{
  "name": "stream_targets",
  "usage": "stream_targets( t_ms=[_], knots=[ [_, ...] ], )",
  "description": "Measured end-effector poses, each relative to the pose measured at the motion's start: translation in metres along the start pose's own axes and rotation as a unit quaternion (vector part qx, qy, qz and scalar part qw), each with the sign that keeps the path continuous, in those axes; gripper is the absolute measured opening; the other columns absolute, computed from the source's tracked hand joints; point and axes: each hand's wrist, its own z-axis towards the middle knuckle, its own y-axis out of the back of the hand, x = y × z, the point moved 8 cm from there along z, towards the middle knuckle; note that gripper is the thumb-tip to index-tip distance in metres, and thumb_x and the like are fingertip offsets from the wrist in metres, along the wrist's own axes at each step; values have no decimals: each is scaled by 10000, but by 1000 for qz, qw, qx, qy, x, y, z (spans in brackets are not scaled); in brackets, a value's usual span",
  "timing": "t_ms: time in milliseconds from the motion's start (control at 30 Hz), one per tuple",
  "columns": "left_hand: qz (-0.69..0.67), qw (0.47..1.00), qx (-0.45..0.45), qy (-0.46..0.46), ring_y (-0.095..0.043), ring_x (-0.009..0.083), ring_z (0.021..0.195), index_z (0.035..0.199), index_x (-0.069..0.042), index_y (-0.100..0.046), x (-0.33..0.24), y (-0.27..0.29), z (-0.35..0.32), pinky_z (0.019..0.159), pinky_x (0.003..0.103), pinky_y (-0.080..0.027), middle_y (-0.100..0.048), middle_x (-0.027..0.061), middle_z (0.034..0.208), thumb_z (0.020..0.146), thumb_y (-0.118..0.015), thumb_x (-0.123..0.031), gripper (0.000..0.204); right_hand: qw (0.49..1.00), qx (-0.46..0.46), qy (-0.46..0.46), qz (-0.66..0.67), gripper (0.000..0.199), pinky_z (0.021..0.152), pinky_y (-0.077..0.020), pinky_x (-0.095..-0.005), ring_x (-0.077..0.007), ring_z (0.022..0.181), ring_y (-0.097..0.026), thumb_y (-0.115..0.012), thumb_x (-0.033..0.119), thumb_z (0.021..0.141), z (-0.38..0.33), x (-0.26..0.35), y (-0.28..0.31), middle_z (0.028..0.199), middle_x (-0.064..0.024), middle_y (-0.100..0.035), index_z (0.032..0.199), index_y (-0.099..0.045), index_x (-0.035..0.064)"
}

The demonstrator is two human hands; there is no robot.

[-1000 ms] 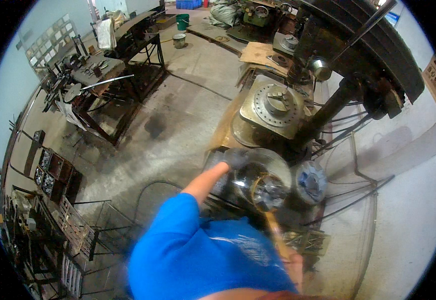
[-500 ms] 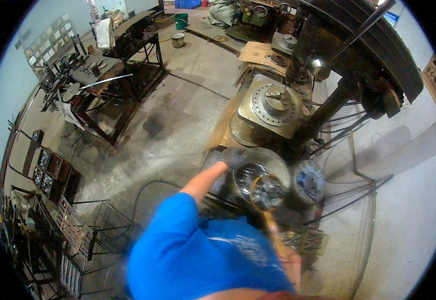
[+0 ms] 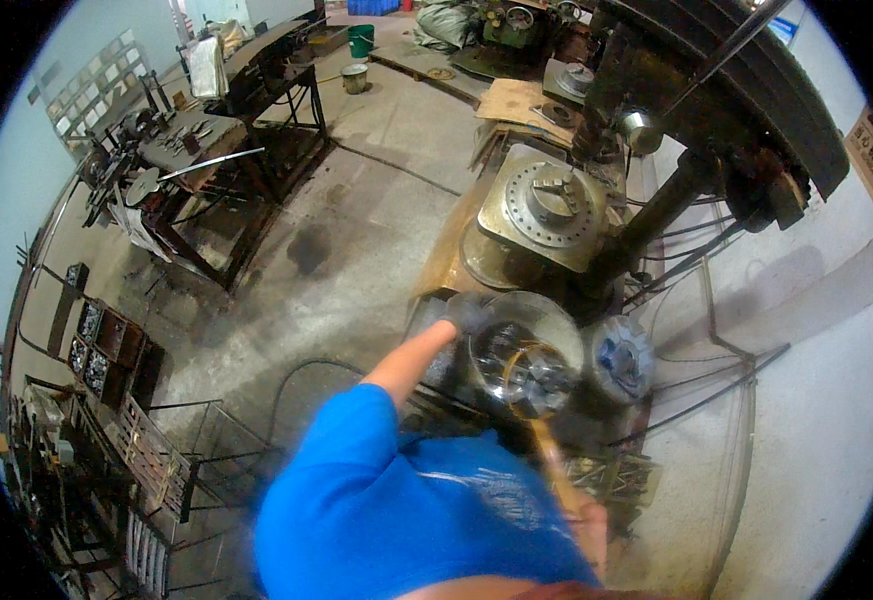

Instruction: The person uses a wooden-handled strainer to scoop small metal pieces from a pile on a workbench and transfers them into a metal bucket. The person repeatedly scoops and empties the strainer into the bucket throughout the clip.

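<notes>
Two round metal discs lie low by the machine: one large disc (image 3: 531, 350) and one smaller disc (image 3: 619, 358) just beside it. One square plate with a round chuck (image 3: 551, 208) sits above them. Two buckets stand far off: one green (image 3: 361, 40), one grey (image 3: 354, 78). One wooden handle (image 3: 554, 465) shows.

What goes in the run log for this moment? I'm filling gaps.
left hand: gloved, on rim of round metal part | right hand: grips wooden handle reaching to part | drill press behind
</notes>
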Motion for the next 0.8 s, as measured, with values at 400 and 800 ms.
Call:
stream_targets(
  t_ms=[400, 800],
  knots=[
    [-13, 1000, 17, 12, -567, 296, 945, 1069, -178, -593, 15, -15, 10, 825, 368, -432, -593, 134, 1023, 772, -517, -432, 399, 999, -25, 15, -15, 659, 460, -401, -286, -112, 554, -430, -636, 154, 711, 1, 6, -2, 752, -54, -408, 1258, -307, -10],
    [5, 1000, -17, -5, -555, 351, 911, 1033, -120, -599, 9, -9, 7, 796, 412, -432, -588, 180, 980, 765, -517, -368, 375, 998, -19, 47, -37, 639, 445, -377, -270, -106, 559, -411, -623, 181, 718, 1, 3, -4, 743, -46, -396, 1248, -320, -9]
  ],
)
